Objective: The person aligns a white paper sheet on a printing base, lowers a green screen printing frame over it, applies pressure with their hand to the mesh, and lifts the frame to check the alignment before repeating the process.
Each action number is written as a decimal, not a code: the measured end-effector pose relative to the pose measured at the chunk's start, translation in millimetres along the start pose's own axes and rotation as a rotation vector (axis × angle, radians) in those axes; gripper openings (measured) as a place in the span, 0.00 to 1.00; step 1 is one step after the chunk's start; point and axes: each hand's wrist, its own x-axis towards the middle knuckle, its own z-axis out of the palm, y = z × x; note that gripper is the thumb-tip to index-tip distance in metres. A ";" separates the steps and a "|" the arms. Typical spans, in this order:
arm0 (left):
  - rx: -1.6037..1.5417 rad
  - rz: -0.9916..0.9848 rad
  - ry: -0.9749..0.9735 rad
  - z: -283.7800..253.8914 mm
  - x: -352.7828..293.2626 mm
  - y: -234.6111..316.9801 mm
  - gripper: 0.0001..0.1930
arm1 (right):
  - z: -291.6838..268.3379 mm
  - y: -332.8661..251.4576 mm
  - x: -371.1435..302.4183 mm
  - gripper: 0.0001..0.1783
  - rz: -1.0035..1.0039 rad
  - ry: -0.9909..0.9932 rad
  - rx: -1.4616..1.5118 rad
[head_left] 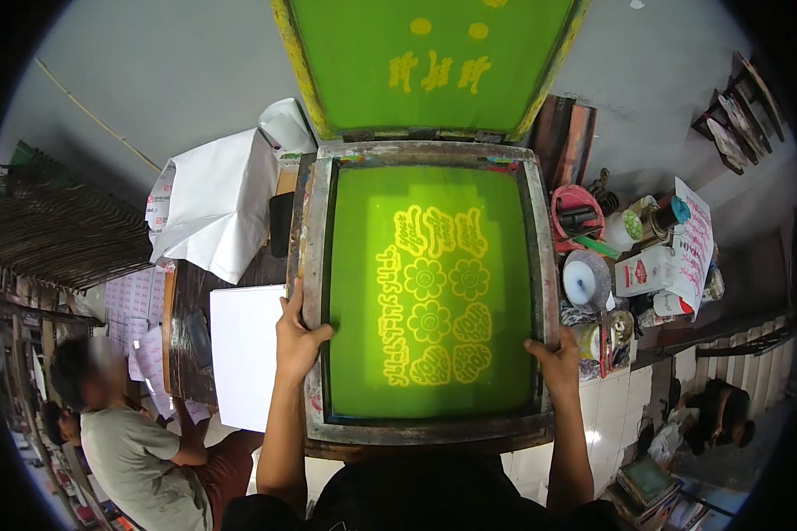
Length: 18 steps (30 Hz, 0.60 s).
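A silk screen frame [434, 431] lies flat in front of me, with worn grey bars around a green mesh [356, 292]. Yellow flower shapes and lettering stand out on the mesh, lit brighter over the middle. My left hand [301, 341] holds the frame's left bar, thumb on top and fingers around the outer side. On the opposite bar, at about the same height, my right hand [558, 358] grips in the same way. Behind it a second green screen [434, 97] with yellow-edged sides rises toward the wall, hinge pieces along its lower edge.
White paper [248, 354] lies left of the frame, with a large white wrapped packet [217, 199] behind. At right stand a pink basin [577, 212], tubs and a white box [644, 271]. One person [142, 442] sits at lower left; another [722, 411] is at far right.
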 end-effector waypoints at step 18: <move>0.088 -0.037 -0.011 1.4 4.1 16.3 0.49 | 1.3 -20.6 -0.5 0.24 -0.017 0.020 -0.093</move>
